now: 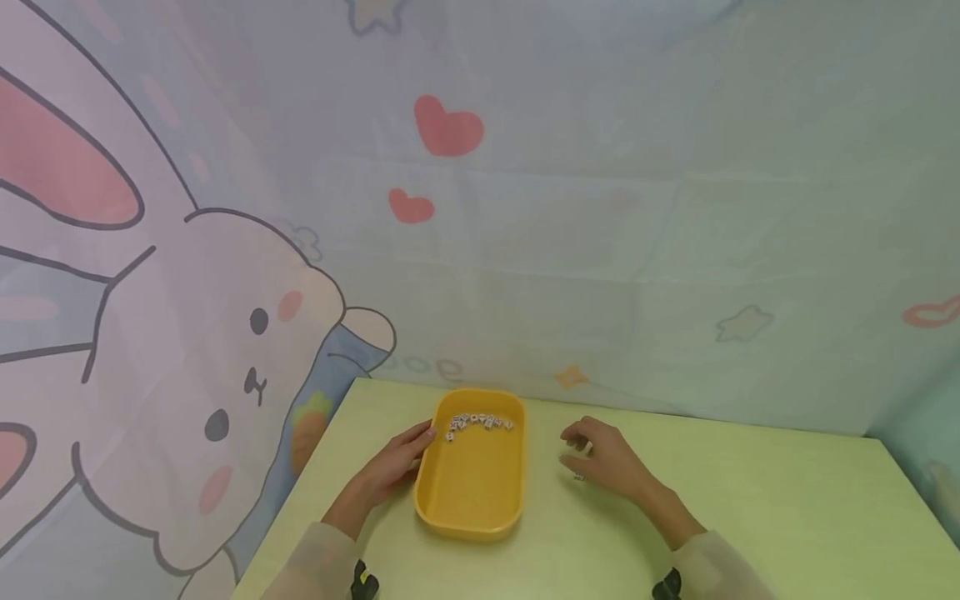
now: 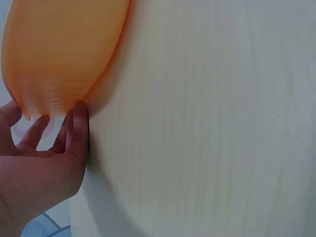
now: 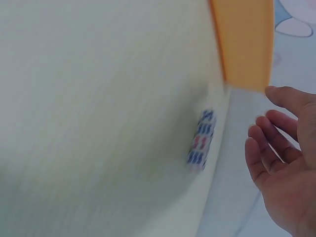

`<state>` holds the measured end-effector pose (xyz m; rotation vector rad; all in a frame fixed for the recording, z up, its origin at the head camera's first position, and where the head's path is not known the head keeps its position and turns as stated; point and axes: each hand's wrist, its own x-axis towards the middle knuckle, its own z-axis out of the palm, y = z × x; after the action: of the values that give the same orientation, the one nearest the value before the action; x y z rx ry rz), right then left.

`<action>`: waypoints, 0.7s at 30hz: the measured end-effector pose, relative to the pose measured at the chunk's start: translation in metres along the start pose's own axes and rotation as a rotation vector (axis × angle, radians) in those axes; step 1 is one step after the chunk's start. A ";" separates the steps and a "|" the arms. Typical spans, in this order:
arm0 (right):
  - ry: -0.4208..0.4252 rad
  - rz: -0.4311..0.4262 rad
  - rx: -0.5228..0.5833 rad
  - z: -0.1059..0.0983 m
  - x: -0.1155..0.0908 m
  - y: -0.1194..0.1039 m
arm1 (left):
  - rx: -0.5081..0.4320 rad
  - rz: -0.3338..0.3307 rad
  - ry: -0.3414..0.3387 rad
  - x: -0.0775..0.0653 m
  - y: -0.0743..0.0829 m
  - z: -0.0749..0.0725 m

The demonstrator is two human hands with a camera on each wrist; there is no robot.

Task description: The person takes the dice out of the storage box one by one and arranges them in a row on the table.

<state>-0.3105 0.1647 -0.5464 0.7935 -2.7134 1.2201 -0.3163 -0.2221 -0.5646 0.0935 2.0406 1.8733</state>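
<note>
A yellow plastic tray (image 1: pixel 468 492) stands on the table, with several small white dice (image 1: pixel 487 422) gathered toward its far end. My left hand (image 1: pixel 395 461) grips the tray's left side. In the left wrist view, the thumb (image 2: pixel 11 112) is at the rim and the other fingers (image 2: pixel 79 128) are against the outer wall. To the right of the tray, my right hand (image 1: pixel 606 457) hovers with loosely bent fingers and holds nothing. Beneath it, a short row of white dice with blue and red pips (image 3: pixel 201 140) lies on the table, mostly hidden by the hand in the head view.
The pale yellow-green table (image 1: pixel 787 500) reaches far to the right. Behind it hangs a cloth backdrop (image 1: pixel 585 208) printed with a rabbit (image 1: pixel 172 333), hearts and stars, close along the table's far edge.
</note>
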 end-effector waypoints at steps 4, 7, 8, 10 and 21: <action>0.052 -0.036 0.055 0.015 0.023 -0.025 | 0.001 0.000 -0.002 0.000 0.002 -0.001; 0.060 -0.078 0.106 0.030 0.044 -0.047 | 0.002 -0.004 0.007 -0.001 0.001 -0.003; 0.060 -0.093 0.121 0.036 0.051 -0.053 | 0.004 -0.004 0.009 -0.002 0.001 -0.003; 0.065 -0.113 0.139 0.048 0.064 -0.064 | 0.008 -0.003 0.013 -0.002 0.001 -0.004; 0.075 -0.052 0.186 0.117 0.103 -0.078 | 0.025 0.008 -0.018 -0.001 -0.002 -0.001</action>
<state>-0.3447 -0.0058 -0.5468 0.8142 -2.5314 1.4751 -0.3149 -0.2233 -0.5662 0.1248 2.0550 1.8453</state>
